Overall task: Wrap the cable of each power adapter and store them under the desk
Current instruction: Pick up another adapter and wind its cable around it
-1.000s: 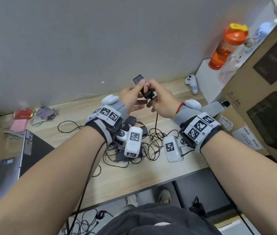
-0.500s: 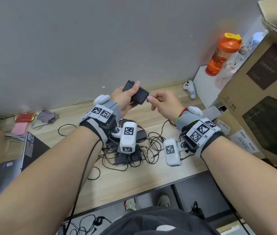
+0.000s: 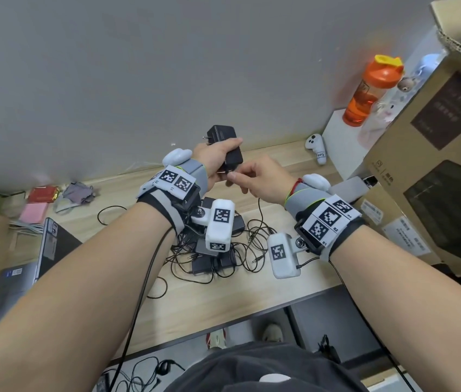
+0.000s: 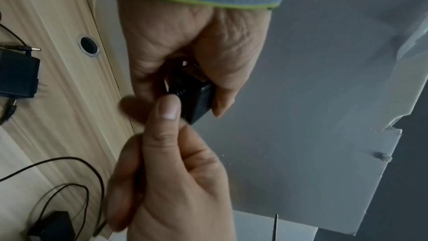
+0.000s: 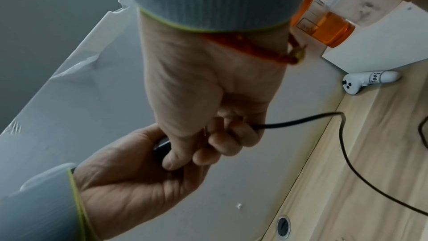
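My left hand [image 3: 218, 161] grips a black power adapter [image 3: 225, 142] above the wooden desk [image 3: 251, 292], its plug prongs pointing left. The same adapter [image 4: 197, 96] shows dark between my left fingers in the left wrist view. Right beside it, my right hand [image 3: 254, 178] pinches the adapter's thin black cable [image 5: 301, 120] near the adapter's lower end. The cable [image 3: 259, 205] hangs down from that hand to the desk. A tangle of several more black adapters and cables [image 3: 218, 256] lies on the desk below my wrists.
A laptop [image 3: 25, 267] sits at the left, with small packets [image 3: 42, 199] behind it. A white controller [image 3: 316, 148], an orange bottle [image 3: 370, 89] and cardboard boxes [image 3: 435, 165] stand at the right. The grey wall runs close behind. Cables [image 3: 136, 374] lie on the floor under the desk.
My left hand has turned the adapter more upright and raised it slightly. My right hand has shifted from the adapter's side to its lower end, pinching the cable.
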{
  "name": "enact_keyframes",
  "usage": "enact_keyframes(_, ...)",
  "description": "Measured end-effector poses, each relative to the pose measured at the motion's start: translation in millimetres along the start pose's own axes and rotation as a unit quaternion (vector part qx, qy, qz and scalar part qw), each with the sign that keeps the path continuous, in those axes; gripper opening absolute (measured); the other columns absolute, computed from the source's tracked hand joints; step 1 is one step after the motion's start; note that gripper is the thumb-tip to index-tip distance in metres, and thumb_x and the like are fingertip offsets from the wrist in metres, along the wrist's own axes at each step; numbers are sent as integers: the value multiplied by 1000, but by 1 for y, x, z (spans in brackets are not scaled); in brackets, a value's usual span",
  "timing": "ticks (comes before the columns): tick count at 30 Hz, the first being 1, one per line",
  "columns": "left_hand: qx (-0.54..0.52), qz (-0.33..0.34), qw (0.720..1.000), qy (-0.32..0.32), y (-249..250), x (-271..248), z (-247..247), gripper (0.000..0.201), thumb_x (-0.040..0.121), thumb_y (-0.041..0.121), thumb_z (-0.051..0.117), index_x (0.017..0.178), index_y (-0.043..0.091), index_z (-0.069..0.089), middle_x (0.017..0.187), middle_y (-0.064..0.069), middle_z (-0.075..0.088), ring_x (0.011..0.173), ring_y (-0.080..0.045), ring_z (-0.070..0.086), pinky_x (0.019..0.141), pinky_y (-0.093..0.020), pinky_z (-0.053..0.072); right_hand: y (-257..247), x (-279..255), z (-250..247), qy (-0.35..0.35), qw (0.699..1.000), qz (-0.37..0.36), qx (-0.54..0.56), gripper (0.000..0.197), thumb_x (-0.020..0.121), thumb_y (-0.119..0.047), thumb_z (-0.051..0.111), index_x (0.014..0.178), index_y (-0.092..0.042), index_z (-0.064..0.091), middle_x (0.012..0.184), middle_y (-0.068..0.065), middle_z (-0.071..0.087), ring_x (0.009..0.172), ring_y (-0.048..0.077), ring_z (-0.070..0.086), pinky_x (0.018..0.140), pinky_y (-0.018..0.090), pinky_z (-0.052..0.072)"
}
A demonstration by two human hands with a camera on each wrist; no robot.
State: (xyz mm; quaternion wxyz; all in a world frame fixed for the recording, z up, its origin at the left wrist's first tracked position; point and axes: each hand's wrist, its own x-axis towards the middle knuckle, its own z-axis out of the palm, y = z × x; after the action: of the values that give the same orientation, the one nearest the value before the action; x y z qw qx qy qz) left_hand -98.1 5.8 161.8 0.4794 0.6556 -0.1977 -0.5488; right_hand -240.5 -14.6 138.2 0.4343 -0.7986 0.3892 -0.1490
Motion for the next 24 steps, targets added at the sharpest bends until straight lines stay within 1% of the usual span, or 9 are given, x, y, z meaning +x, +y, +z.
enact_keyframes(2, 25, -8, 999, -21, 1, -1, -2, 45, 81, 29, 78, 114, 2, 63, 76, -11, 63, 60, -26, 63, 51, -30, 52, 4, -2, -2, -29, 999, 25, -27, 32, 94, -43, 60, 71, -25, 73, 44, -11, 42, 42, 4, 39, 49, 17, 30)
enact_keyframes(4, 60, -13, 997, -36, 1, -3, -5, 49, 80, 28, 78, 118, 1, 64, 81, -10, 63, 62, -24, 65, 57, -32, 57, 12, -2, -9, -34, 997, 52, -45, 35, 92, -48, 61, 68, -25, 71, 39, -10, 33, 40, 7, 34, 46, 18, 25)
enact_keyframes(7, 105, -31, 991, -72, 0, -8, -7, 41, 78, 21, 81, 111, 3, 64, 82, -11, 64, 68, -26, 67, 72, -44, 62, 27, 0, -20, -4, 995, 79, -67, 27, 89, -44, 67, 69, -26, 63, 52, -11, 41, 49, 6, 37, 51, 21, 29)
enact_keyframes(9, 140, -36, 985, -97, -1, -11, -4, 33, 78, 17, 81, 102, 9, 61, 80, -9, 62, 72, -25, 65, 77, -47, 61, 32, 3, -25, 8, 993, 95, -75, 25, 91, -39, 67, 73, -24, 59, 58, -10, 44, 54, 6, 38, 53, 20, 30)
enact_keyframes(14, 187, -38, 971, -143, -2, -14, 1, 17, 85, 9, 74, 98, 12, 63, 82, -10, 53, 77, -30, 60, 68, -38, 60, 34, 16, -32, 42, 994, 90, -43, 31, 95, -39, 60, 69, -22, 56, 61, -7, 42, 58, 12, 37, 60, 29, 33)
enact_keyframes(17, 213, -42, 963, -158, 0, -13, -1, 22, 85, 10, 74, 102, 11, 60, 81, -8, 55, 70, -24, 65, 54, -27, 56, 30, 18, -34, 45, 995, 85, -40, 35, 98, -40, 54, 77, -13, 61, 66, -3, 41, 62, 15, 37, 62, 31, 33)
enact_keyframes(20, 240, -42, 953, -177, 2, -13, -4, 23, 84, 11, 76, 98, 9, 58, 76, -7, 60, 62, -19, 63, 48, -23, 48, 20, 12, -33, 33, 993, 81, 82, 35, 102, -45, 43, 84, -20, 59, 70, -2, 34, 58, 13, 31, 54, 29, 30)
enact_keyframes(22, 250, -33, 951, -179, 2, -13, -6, 22, 82, 12, 77, 96, 8, 60, 77, -7, 65, 61, -18, 61, 50, -22, 47, 16, 8, -33, 19, 990, 68, 123, 31, 100, -48, 46, 87, -26, 62, 66, -7, 38, 54, 10, 31, 48, 22, 28)
enact_keyframes(24, 233, -6, 961, -152, -1, -12, -8, 31, 79, 15, 82, 101, 8, 62, 80, -6, 69, 62, -16, 62, 52, -21, 49, 16, 8, -33, 25, 992, 51, 113, 25, 99, -45, 51, 89, -25, 64, 66, -8, 44, 53, 7, 35, 49, 20, 30)
